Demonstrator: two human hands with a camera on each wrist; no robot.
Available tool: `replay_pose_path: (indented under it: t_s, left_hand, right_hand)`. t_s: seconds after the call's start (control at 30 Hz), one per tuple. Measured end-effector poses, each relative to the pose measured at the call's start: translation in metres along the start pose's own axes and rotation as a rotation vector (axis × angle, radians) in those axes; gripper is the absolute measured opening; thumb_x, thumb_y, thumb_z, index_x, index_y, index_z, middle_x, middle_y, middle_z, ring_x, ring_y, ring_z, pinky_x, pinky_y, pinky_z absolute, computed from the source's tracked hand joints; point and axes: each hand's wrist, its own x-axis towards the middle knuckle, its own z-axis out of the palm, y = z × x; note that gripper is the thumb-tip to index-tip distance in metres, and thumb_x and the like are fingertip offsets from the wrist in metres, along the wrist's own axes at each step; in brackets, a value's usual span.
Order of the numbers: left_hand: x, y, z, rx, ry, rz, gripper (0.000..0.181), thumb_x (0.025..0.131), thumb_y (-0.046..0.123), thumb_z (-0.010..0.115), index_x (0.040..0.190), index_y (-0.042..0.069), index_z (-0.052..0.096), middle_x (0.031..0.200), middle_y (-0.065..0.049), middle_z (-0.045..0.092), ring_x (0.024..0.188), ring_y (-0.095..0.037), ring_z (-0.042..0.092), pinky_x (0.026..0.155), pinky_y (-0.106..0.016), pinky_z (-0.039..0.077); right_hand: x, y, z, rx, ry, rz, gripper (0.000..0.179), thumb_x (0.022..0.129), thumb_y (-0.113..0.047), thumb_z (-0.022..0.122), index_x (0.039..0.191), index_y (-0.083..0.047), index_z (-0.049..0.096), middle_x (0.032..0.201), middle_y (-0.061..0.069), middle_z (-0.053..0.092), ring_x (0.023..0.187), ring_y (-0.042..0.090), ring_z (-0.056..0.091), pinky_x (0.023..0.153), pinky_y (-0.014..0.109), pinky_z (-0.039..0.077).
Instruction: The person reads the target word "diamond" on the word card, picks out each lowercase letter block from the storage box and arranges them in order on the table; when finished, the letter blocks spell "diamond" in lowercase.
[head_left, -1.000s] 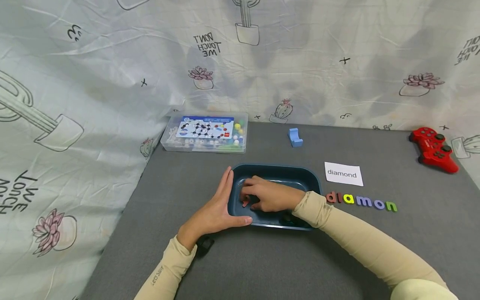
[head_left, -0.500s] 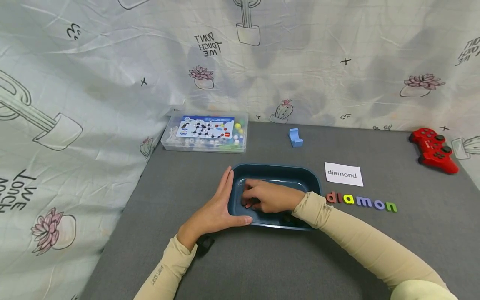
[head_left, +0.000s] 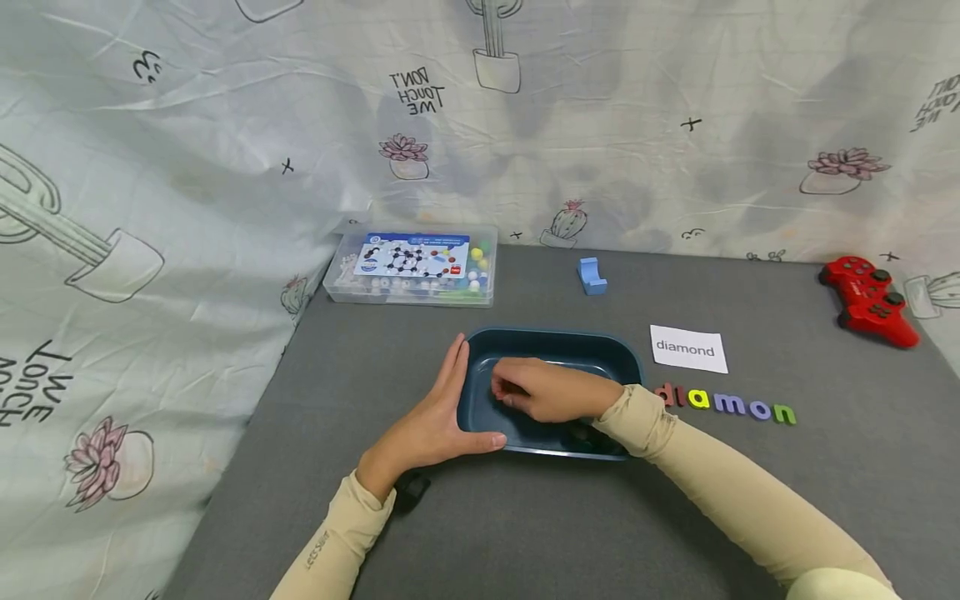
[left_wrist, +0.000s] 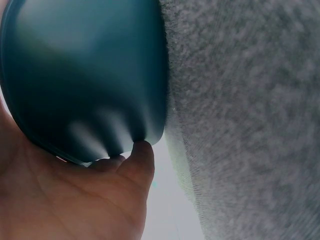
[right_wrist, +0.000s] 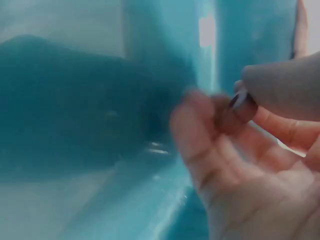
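In the head view my left hand (head_left: pixel 427 425) holds the left end of a dark blue-green rectangular tray (head_left: pixel 480 332). Its fingers lie along the short side and the thumb reaches over the near rim. The left wrist view shows fingertips (left_wrist: pixel 143 150) against the tray's outer wall. Inside the tray, my right hand (head_left: pixel 555 390) pinches a small reddish letter piece (right_wrist: pixel 241 99) between thumb and fingers. Its shape is mostly hidden. Dark pieces (head_left: pixel 583 432) lie under the right wrist, partly covered. Right of the tray, coloured letters (head_left: pixel 729 404) spell "diamon" below a white card (head_left: pixel 688 348) printed "diamond".
A clear plastic case (head_left: pixel 411 265) of molecule-model parts stands at the back left. A small blue phone stand (head_left: pixel 592 276) is behind the tray. At the back right lies a red game controller (head_left: pixel 870 300). Patterned cloth (head_left: pixel 622 100) hangs behind the grey table (head_left: pixel 525 533).
The reddish piece visible below my right fingers has been picked up from the tray floor, and those fingers have closed together. That hand has shifted slightly right. My left hand stays on the tray.
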Motion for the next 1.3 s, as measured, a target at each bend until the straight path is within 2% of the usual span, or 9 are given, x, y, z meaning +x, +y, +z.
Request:
replay_pose_path:
  t_s: [0.3,0.37,0.53,0.67,0.8,1.1,1.3]
  left_hand:
    - [0.0,0.001,0.0,0.001,0.001,0.0,0.133,0.087,0.063,0.082,0.171,0.029,-0.016,0.175,0.012,-0.023,0.163,-0.03,0.002,0.121,-0.067,0.024]
    - [-0.001,0.001,0.001,0.002,0.003,-0.002,0.133,0.086,0.063,0.082,0.171,0.029,-0.015,0.175,0.012,-0.023,0.163,-0.031,0.002,0.121,-0.068,0.024]
    - [-0.001,0.001,0.002,0.01,0.012,-0.011,0.135,0.085,0.063,0.083,0.171,0.029,-0.015,0.175,0.014,-0.023,0.163,-0.03,0.002,0.121,-0.067,0.024]
    - [0.0,0.001,0.003,0.019,0.015,-0.022,0.135,0.085,0.062,0.084,0.171,0.029,-0.015,0.175,0.014,-0.023,0.163,-0.031,0.002,0.121,-0.068,0.024]
    - [0.0,0.001,0.003,0.022,0.016,-0.026,0.135,0.085,0.061,0.084,0.171,0.029,-0.015,0.175,0.014,-0.023,0.163,-0.033,0.002,0.12,-0.07,0.023]
    - [-0.001,0.0,0.004,0.033,0.024,-0.019,0.136,0.084,0.064,0.084,0.171,0.029,-0.014,0.175,0.013,-0.022,0.163,-0.034,0.004,0.119,-0.071,0.026]
    - [-0.001,0.001,0.004,0.035,0.028,-0.026,0.135,0.084,0.061,0.085,0.171,0.03,-0.014,0.175,0.012,-0.022,0.163,-0.033,0.003,0.119,-0.071,0.024]
  right_hand:
    - [-0.011,-0.004,-0.007,0.215,0.046,0.029,0.025,0.111,0.002,0.053,0.128,0.003,0.071,0.1,0.009,0.069,0.081,0.014,0.066,0.075,0.032,0.059]
    - [-0.015,-0.006,-0.01,0.247,0.063,0.039,0.025,0.11,0.001,0.054,0.127,0.002,0.073,0.101,0.009,0.071,0.082,0.017,0.068,0.075,0.033,0.06]
    - [-0.024,-0.009,-0.019,0.309,0.134,0.085,0.023,0.11,-0.002,0.058,0.124,-0.001,0.076,0.109,0.007,0.076,0.095,0.023,0.07,0.085,0.035,0.059]
    - [-0.032,-0.011,-0.025,0.363,0.168,0.116,0.019,0.109,-0.002,0.061,0.12,0.002,0.076,0.104,0.008,0.075,0.09,0.025,0.069,0.083,0.036,0.06]
    - [-0.041,-0.011,-0.028,0.397,0.187,0.113,0.018,0.108,0.0,0.062,0.118,0.005,0.076,0.098,0.009,0.074,0.085,0.027,0.07,0.082,0.038,0.061]
    - [-0.061,-0.01,-0.032,0.474,0.234,0.125,0.02,0.105,0.0,0.066,0.121,0.009,0.074,0.099,0.012,0.076,0.086,0.03,0.07,0.084,0.04,0.061]
    - [-0.075,-0.012,-0.035,0.51,0.25,0.191,0.027,0.102,-0.002,0.072,0.128,0.005,0.073,0.109,0.016,0.077,0.096,0.032,0.074,0.088,0.044,0.061]
